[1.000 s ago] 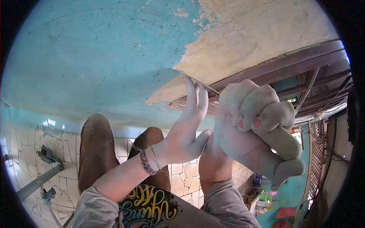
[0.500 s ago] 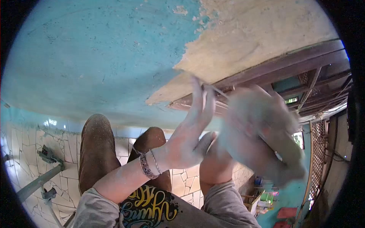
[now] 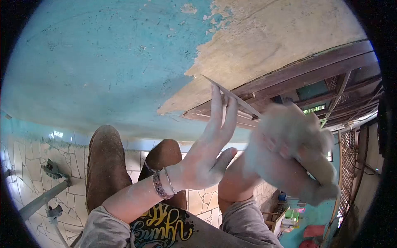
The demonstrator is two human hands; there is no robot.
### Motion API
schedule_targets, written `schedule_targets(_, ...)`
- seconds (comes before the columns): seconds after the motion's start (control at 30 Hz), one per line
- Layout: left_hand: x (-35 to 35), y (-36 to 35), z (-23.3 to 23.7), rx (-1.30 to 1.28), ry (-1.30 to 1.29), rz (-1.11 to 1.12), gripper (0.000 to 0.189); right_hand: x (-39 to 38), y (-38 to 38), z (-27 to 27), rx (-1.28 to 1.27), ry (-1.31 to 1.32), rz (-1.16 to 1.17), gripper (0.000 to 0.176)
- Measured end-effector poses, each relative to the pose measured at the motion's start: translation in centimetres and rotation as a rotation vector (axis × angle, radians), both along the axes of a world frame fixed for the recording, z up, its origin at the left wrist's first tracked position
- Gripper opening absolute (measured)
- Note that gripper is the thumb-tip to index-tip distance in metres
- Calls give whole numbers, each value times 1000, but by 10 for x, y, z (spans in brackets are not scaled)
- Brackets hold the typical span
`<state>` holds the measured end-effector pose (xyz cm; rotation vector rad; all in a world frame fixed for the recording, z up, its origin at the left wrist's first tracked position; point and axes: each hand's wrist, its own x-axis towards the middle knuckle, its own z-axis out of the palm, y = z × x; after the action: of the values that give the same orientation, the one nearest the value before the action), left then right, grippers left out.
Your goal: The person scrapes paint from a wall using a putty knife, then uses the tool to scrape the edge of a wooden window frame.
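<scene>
A thin flat scraper [image 3: 244,104] is held against the wall, its tip by the ragged edge between blue paint [image 3: 103,62] and bare beige plaster [image 3: 264,45]. My right hand [image 3: 289,140], dusty and blurred, is closed round the scraper's near end; its grip is hidden. My left hand [image 3: 209,153], also dusty, has its fingers stretched out with the fingertips at the blade's underside and the thumb apart. Two bracelets [image 3: 162,182] circle the left wrist.
Brown wooden beams [image 3: 306,78] run along the plaster's edge at the right. My knees [image 3: 108,153] are below the wall, over a stone-patterned floor [image 3: 204,200]. A metal pole [image 3: 43,200] stands at lower left. Lattice [image 3: 346,165] and red objects [image 3: 313,230] show at right.
My right hand has shifted slightly right, with the scraper in it. The left hand's fingers have moved a little right and its thumb slightly down.
</scene>
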<state>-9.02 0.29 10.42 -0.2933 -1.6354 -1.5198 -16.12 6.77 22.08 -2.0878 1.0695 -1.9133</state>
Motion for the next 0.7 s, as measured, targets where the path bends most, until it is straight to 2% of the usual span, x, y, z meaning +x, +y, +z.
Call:
schedule_targets(0.13,0,5,-6,1,-50,15,85,7,-6,-4,77,-47,-19,66)
schedule_targets(0.23,-1,1,-2,-72,38,34,83,6,0,-2,70,-16,10,66)
schedule_targets(0.7,4,7,1,32,5,-22,79,9,-6,2,96,4,29,64)
